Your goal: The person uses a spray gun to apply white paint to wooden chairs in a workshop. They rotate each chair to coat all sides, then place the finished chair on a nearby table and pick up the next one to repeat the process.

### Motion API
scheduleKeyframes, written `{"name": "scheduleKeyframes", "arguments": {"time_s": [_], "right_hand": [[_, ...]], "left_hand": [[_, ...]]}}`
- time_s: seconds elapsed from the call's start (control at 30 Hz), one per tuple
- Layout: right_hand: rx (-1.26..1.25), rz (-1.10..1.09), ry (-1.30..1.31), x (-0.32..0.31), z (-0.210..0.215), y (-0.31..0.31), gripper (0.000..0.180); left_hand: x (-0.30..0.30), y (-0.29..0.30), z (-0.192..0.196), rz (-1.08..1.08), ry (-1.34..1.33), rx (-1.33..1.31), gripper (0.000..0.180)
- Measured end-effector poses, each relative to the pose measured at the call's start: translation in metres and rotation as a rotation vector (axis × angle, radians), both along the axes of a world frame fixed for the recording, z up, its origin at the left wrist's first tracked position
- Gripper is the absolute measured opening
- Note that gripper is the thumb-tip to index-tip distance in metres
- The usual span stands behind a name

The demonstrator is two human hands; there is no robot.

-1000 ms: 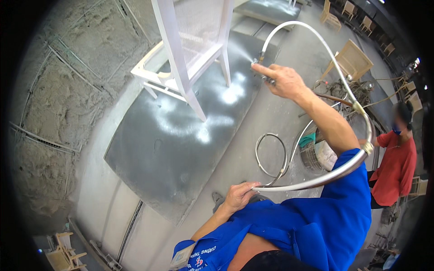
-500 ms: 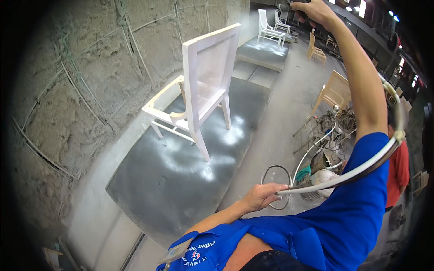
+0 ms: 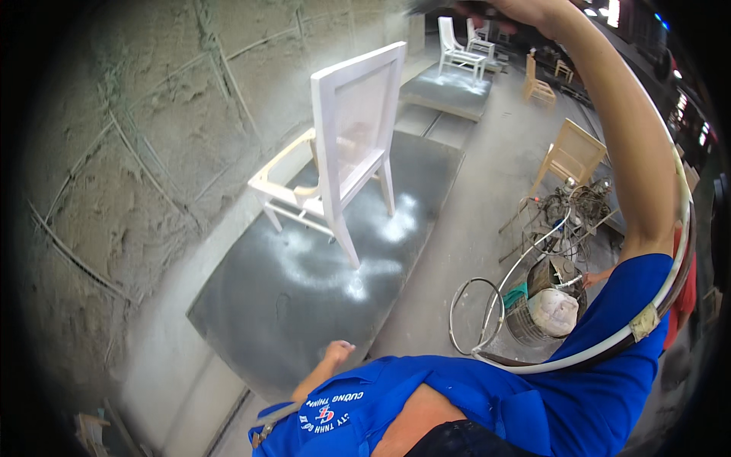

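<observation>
A white-painted chair [image 3: 346,145] stands on a dark grey platform [image 3: 304,305] dusted with white spray marks. My right hand [image 3: 506,9] is raised to the top edge of the view, above and behind the chair. It is closed on a dark spray gun [image 3: 417,9] that is mostly cut off. A white hose [image 3: 609,349] curves from that arm down around my right side to the floor. My left hand [image 3: 336,353] hangs low by my chest, fingers curled, holding nothing and apart from the hose.
A rough plastered wall [image 3: 114,190] runs along the left. To the right are an unpainted wooden chair [image 3: 567,156], tangled hoses, a metal bucket [image 3: 544,316] and a person in red [image 3: 683,301]. More white chairs [image 3: 459,44] stand on a far platform.
My right arm has swung from chair height up over my head with the spray gun. My left hand has let go of the hose and drawn back toward my body.
</observation>
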State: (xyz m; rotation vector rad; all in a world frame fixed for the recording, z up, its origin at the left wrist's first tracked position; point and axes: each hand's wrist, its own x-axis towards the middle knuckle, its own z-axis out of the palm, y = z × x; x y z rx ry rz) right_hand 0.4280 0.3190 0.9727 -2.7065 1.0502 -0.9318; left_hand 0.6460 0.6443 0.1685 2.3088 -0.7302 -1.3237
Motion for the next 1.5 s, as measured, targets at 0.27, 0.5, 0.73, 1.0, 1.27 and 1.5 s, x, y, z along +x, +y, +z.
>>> {"name": "scheduleKeyframes", "arguments": {"time_s": [0.27,0.5,0.73,1.0,1.27,1.5], "right_hand": [[0.065,0.131,-0.154,-0.056,-0.123,-0.185,0.036],[0.618,-0.398,-0.392,-0.095,-0.356,-0.110,0.066],[0.746,-0.541,-0.415,-0.083,-0.437,-0.044,0.067],[0.790,-0.374,-0.323,-0.001,-0.426,-0.151,0.057],[0.874,0.097,-0.245,0.033,-0.449,-0.242,0.068],[0.642,0.875,0.034,0.117,-0.468,-0.334,0.056]], "left_hand": [[0.185,-0.048,0.097,0.305,-0.742,-0.096,0.026],[0.472,-0.267,0.200,0.250,-1.095,-0.201,0.030],[0.612,-0.388,0.187,0.284,-0.979,0.063,0.049],[0.602,-0.315,0.173,0.358,-0.978,0.100,0.055],[0.480,-0.040,0.175,0.791,-0.851,0.600,0.073],[0.173,0.032,0.190,1.161,-0.625,0.821,0.088]]}}
